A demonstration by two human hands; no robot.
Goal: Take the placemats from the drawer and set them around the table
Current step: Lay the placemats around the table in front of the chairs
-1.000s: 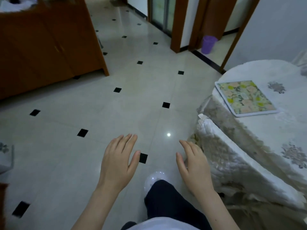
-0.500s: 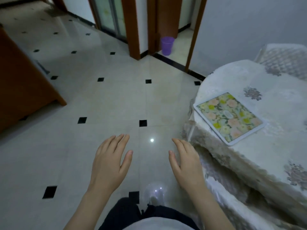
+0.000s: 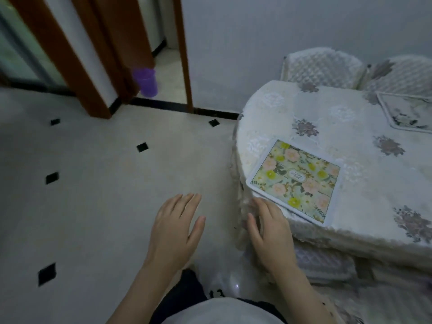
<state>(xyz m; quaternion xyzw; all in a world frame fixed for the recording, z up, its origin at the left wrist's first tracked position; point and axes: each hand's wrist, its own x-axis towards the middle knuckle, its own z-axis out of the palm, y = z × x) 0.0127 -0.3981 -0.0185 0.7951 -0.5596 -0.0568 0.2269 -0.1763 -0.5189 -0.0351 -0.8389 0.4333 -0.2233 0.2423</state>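
Nearest the person, both hands hang out in front at about waist height, palms down and fingers loosely spread, neither one holding anything. Her left hand (image 3: pixel 174 230) floats over bare floor tile (image 3: pixel 93 206), well clear of the furniture. Her right hand (image 3: pixel 268 232) is hard against the drooping edge of the round table (image 3: pixel 304 113), its fingertips blurred against the fringe of the white tablecloth (image 3: pixel 385 195), so I cannot tell whether they brush the cloth or just pass in front of it.

Just beyond that right hand, up and to its right, lies a floral placemat (image 3: pixel 297 181) flat on the cloth near the table's rim. Its long axis runs aslant, from the far-left corner toward the near-right, and its near-left corner sits closest to the right fingertips. That hand is plainly the nearer one, should the mat want straightening; the left would have to cross over.

Farther across the tabletop, at its right side, a second placemat (image 3: pixel 406 113) shows in paler grey flowers, partly cut off by the frame. Behind the table stand two quilted chair backs (image 3: pixel 322 66). No drawer is in view, so I judge more mats would mean turning away.
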